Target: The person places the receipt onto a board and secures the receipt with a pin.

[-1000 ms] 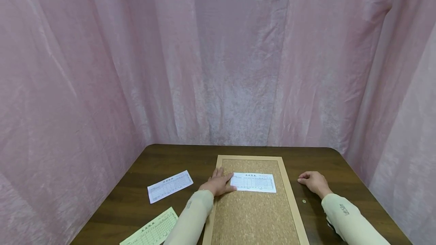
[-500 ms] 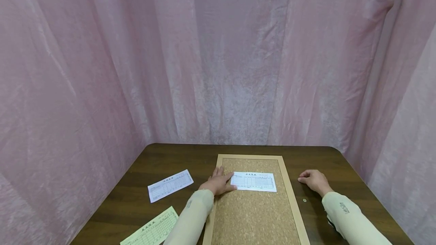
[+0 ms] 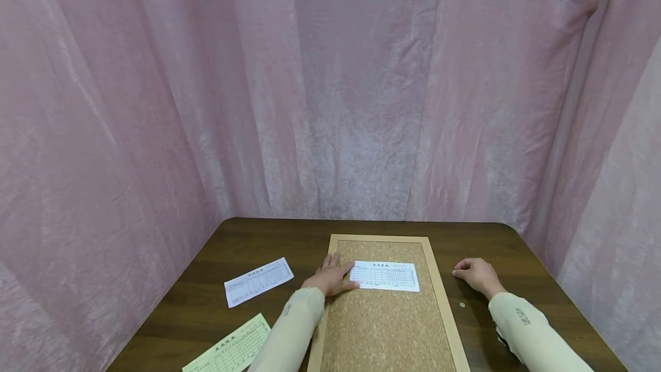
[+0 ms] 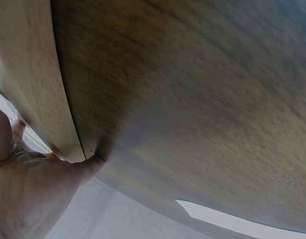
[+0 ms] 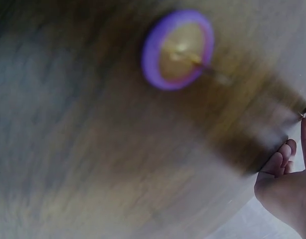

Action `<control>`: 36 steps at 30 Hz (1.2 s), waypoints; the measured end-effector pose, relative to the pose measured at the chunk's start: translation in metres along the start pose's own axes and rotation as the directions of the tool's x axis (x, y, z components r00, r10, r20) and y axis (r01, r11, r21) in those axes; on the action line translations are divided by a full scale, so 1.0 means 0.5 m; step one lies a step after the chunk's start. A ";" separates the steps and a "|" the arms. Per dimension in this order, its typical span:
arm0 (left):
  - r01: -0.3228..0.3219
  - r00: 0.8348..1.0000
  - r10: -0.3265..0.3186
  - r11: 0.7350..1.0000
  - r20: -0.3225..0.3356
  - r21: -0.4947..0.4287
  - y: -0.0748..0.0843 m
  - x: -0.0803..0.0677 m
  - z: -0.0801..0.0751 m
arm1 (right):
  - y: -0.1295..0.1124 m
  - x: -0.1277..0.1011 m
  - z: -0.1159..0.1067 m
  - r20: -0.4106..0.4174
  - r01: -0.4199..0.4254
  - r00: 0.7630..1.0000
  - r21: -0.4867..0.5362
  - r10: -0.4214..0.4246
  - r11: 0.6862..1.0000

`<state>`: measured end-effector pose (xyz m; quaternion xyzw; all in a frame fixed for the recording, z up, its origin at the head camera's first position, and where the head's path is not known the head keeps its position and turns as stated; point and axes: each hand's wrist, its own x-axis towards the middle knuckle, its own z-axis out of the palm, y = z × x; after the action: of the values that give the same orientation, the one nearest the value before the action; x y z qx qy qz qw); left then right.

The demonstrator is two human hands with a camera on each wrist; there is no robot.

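The left hand [image 3: 330, 279] lies flat, fingers straight, across the left frame of the corkboard [image 3: 382, 332], its fingertips pressing the left end of a white slip [image 3: 385, 276] that lies on the cork in the board's upper half. In the left wrist view the palm [image 4: 23, 199] rests against the board's wooden frame [image 4: 33, 84], with dark worktop [image 4: 193, 109] beyond. The right hand [image 3: 475, 274] rests on the worktop at 3 o'clock from the slip, just outside the board's right frame, its fingers loosely curled under and holding nothing that shows. A small pin [image 3: 461, 305] lies on the worktop at 7 o'clock from that hand, close to the wrist and apart from the fingers; the right wrist view shows it blurred, as a purple-rimmed disc [image 5: 177, 49] with the curled fingers [image 5: 280, 162] at 4 o'clock from it. At 9 o'clock from the left hand a second white slip [image 3: 257, 282] lies tilted on the worktop, and a pale green slip [image 3: 229, 352] lies at 7 o'clock, at the near edge. Pink curtain [image 3: 330, 90] hangs round the worktop on three sides.
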<state>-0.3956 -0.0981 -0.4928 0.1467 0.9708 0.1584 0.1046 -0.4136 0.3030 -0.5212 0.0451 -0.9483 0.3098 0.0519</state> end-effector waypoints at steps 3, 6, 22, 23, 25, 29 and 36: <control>0.001 1.000 -0.001 1.000 -0.001 -0.001 0.001 -0.001 0.000 | 0.002 0.000 0.001 -0.005 0.003 1.000 0.003 -0.003 1.000; 0.000 1.000 0.000 1.000 -0.003 -0.001 0.001 -0.001 0.000 | 0.003 0.000 0.001 -0.014 0.007 1.000 0.016 -0.007 1.000; 0.004 1.000 -0.004 1.000 0.009 -0.019 0.003 -0.004 -0.005 | -0.002 -0.014 -0.011 -0.045 -0.045 0.998 0.109 0.050 0.993; 0.003 1.000 -0.003 1.000 0.008 -0.021 0.003 -0.004 -0.007 | -0.003 -0.013 -0.011 -0.047 -0.049 0.997 0.114 0.054 0.992; 0.003 1.000 -0.003 1.000 0.009 -0.025 0.005 -0.006 -0.010 | -0.004 -0.012 -0.012 -0.052 -0.056 0.997 0.121 0.063 0.991; -0.004 1.000 0.004 1.000 0.006 -0.023 0.006 -0.007 -0.011 | -0.008 -0.011 -0.014 -0.061 -0.069 0.995 0.128 0.078 0.989; -0.009 1.000 0.010 0.999 0.004 -0.035 0.003 -0.005 -0.005 | -0.014 -0.018 -0.015 -0.107 -0.069 0.990 0.156 0.087 0.985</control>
<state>-0.3934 -0.0983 -0.4897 0.1498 0.9670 0.1755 0.1082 -0.4035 0.3023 -0.5125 -0.0060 -0.9184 0.3853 0.0900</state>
